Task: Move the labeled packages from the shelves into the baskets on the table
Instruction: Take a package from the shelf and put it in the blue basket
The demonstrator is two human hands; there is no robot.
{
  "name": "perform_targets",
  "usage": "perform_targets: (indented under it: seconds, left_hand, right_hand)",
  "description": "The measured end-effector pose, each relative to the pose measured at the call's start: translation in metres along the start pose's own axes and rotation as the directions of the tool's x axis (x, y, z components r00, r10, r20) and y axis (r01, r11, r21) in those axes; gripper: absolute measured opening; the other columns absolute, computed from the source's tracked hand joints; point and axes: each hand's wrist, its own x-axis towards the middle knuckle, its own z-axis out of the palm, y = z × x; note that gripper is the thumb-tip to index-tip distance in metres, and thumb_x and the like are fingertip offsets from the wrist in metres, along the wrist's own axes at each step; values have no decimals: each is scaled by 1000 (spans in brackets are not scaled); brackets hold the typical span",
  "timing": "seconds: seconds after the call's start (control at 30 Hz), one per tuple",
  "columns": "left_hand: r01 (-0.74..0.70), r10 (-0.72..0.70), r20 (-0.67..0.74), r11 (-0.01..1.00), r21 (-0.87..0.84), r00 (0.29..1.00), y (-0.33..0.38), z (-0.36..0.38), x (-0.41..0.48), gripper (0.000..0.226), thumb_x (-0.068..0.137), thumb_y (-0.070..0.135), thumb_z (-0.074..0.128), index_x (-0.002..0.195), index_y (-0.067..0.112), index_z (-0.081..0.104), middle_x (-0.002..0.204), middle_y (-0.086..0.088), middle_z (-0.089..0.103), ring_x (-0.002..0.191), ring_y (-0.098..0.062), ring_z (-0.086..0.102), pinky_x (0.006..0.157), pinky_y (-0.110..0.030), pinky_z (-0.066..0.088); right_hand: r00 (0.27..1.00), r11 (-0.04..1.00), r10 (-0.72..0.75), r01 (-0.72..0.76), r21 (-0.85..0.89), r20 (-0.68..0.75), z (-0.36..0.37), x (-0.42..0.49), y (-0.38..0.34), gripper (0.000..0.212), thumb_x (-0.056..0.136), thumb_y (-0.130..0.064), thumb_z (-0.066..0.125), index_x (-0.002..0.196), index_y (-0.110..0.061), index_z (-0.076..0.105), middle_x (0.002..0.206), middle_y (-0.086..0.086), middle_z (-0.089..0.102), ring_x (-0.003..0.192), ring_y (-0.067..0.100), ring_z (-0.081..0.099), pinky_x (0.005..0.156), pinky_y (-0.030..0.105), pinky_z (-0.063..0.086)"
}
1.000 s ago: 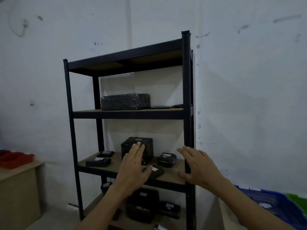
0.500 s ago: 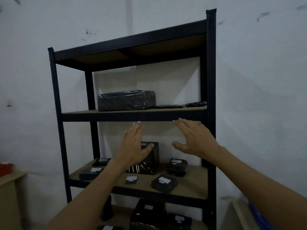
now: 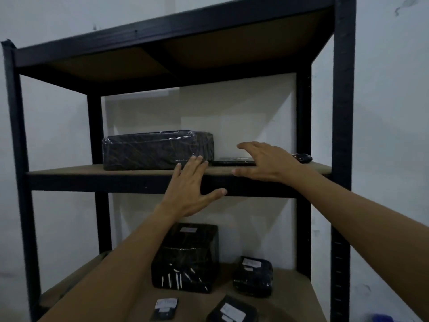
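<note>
A black metal shelf unit [image 3: 148, 182] fills the view. On its upper board lies a long black wrapped package [image 3: 153, 149], with a flat black package [image 3: 232, 162] and a small dark item [image 3: 303, 157] to its right. My left hand [image 3: 192, 189] is raised with fingers straight in front of the board's edge, its fingertips near the long package's right end. My right hand [image 3: 267, 163] is spread open over the flat package, holding nothing. On the board below stand a tall black labeled package [image 3: 188, 256] and smaller labeled packages [image 3: 253, 276], [image 3: 232, 310], [image 3: 164, 307].
White walls surround the shelf. The top board [image 3: 185, 59] hangs close overhead. A black upright post [image 3: 343, 135] stands at the right. A bit of a blue basket [image 3: 383, 318] shows at the bottom right corner.
Both hands have risen from the lower board to the upper board. The view has moved closer and tilted up, so the table and baskets have mostly left the frame.
</note>
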Motion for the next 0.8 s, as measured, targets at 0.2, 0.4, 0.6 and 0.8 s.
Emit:
perform_targets:
  seconds: [0.2, 0.4, 0.6, 0.8]
  left_hand:
    - [-137, 151, -346, 989, 63, 926, -19, 30, 12, 75, 79, 82, 37, 101, 14, 59, 92, 1, 54, 84, -19, 49, 80, -35, 37]
    - [-168, 191, -489, 982, 90, 851, -22, 43, 15, 69, 79, 78, 42, 89, 12, 56, 83, -2, 50, 76, -19, 44, 72, -33, 33]
    - [-163, 190, -504, 982, 98, 843, -23, 45, 16, 70, 80, 78, 40, 89, 10, 57, 83, -4, 51, 76, -21, 44, 72, -33, 31]
    - [-148, 152, -449, 988, 44, 881, -24, 42, 13, 75, 78, 81, 40, 97, 9, 55, 91, -6, 52, 81, -22, 46, 76, -34, 35]
  right_hand:
    - [981, 989, 120, -131, 65, 149, 29, 65, 20, 91, 78, -73, 52, 148, -24, 24, 155, 1, 27, 138, 23, 33, 110, 46, 33]
    - [853, 935, 281, -347, 77, 440, 49, 100, 29, 100, 68, -84, 50, 146, -24, 31, 154, 2, 30, 135, 26, 35, 108, 44, 31]
    - [832, 940, 257, -334, 73, 491, 41, 92, 26, 93, 69, -86, 44, 140, -25, 43, 146, 1, 41, 128, 25, 42, 101, 42, 32]
    - [903, 959, 186, -253, 128, 387, 13, 46, 9, 87, 72, -83, 41, 137, -24, 45, 139, 1, 48, 121, 20, 47, 102, 37, 38]
